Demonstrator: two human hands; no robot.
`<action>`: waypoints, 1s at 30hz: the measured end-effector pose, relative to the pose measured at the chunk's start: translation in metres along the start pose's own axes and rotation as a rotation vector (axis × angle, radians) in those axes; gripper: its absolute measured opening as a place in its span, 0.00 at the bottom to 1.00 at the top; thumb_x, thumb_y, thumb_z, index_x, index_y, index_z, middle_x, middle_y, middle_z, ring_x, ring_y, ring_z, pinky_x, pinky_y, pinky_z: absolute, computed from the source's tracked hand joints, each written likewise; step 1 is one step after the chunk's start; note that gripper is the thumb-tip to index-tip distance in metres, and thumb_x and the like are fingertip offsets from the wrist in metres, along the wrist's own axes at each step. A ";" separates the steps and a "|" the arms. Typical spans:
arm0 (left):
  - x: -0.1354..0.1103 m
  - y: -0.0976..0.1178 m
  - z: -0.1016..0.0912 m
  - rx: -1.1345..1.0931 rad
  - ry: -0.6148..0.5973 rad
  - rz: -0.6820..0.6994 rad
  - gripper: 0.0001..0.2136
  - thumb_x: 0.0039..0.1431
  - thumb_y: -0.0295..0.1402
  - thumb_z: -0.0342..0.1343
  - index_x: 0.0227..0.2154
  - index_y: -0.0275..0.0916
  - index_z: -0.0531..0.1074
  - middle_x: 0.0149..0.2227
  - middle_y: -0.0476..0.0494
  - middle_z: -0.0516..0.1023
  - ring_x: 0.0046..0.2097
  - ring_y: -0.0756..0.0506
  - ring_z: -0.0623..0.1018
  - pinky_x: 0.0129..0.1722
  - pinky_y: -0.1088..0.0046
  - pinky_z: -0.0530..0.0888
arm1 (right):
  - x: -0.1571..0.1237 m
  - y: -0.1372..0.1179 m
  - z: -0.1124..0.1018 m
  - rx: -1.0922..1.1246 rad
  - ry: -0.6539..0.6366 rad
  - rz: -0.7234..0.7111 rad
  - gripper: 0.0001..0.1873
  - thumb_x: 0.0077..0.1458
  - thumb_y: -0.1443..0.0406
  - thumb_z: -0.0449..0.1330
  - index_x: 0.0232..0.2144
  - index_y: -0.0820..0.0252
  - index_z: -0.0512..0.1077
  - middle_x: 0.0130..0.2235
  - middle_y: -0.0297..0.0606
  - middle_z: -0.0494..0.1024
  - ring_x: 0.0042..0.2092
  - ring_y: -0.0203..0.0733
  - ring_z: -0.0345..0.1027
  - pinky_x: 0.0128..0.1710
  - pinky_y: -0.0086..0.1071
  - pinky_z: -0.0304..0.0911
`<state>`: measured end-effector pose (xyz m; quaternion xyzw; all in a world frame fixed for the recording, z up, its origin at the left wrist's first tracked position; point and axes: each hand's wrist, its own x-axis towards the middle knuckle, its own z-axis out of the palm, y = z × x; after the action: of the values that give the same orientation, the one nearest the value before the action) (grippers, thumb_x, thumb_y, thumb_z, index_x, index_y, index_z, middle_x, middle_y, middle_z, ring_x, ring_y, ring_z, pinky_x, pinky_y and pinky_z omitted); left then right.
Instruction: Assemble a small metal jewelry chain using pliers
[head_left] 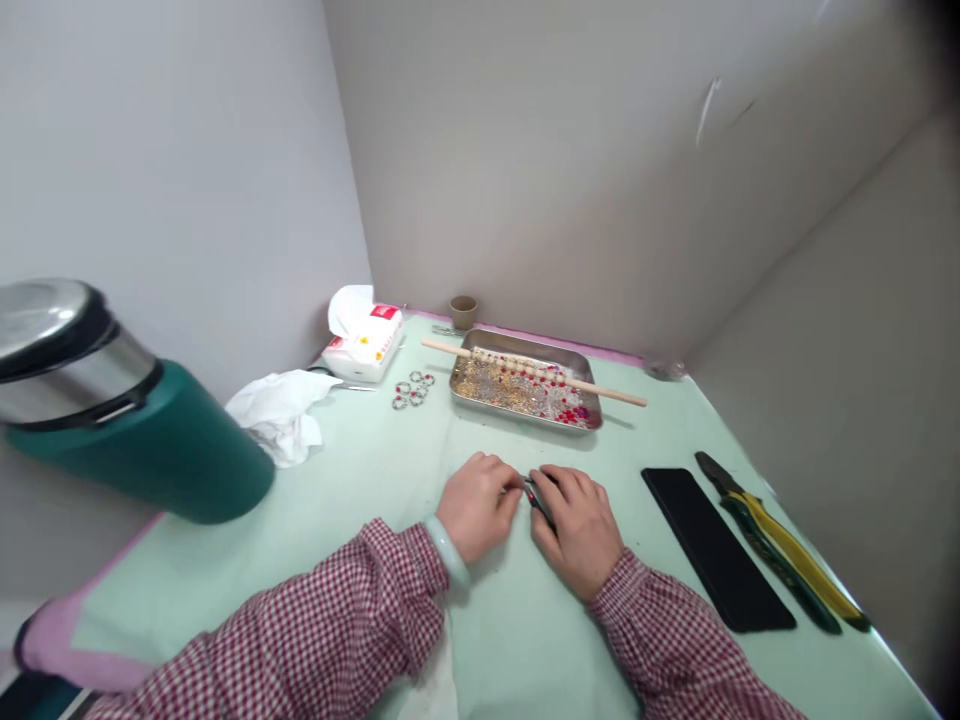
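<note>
The table [367, 480], covered in pale green cloth, is walled in by grey panels [525, 160] at its far end and on both sides. Its right edge slants away beyond the right hand [576, 525]. A stretch of cloth lies ahead of both hands, up to the metal tray [544, 348]; another lies left of the left hand [478, 508], reaching to the green thermos [157, 440]. On the right, room runs out sooner: a black flat slab [716, 545] lies near the right hand, with yellow-and-green-handled pliers [801, 562] just beyond it.

The small red-beaded piece [530, 495] sits between the two hands, at their fingertips. The left hand is curled, thumb and fingertips drawn close together beside the piece; whether they grip it cannot be told. The right hand is partly closed over a small dark tool [543, 505], mostly hidden under its fingers. Ahead and left of the left hand lie red-beaded rings [414, 396]; a wooden stick [611, 391] rests across the tray, over loose beads.
</note>
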<state>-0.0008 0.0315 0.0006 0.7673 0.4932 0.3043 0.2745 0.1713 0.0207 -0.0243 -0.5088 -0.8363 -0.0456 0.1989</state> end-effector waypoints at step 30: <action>-0.080 0.016 -0.269 0.915 0.893 -0.446 0.25 0.54 0.46 0.51 0.50 0.35 0.66 0.50 0.38 0.72 0.54 0.33 0.68 0.49 0.49 0.65 | -0.006 0.010 0.011 -0.068 0.065 -0.063 0.19 0.56 0.61 0.51 0.49 0.63 0.67 0.48 0.45 0.71 0.48 0.50 0.62 0.43 0.42 0.57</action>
<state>-0.2163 -0.0151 0.1752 0.4868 0.7851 0.2885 -0.2517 0.1793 0.0232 -0.0377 -0.4868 -0.8431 -0.0967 0.2071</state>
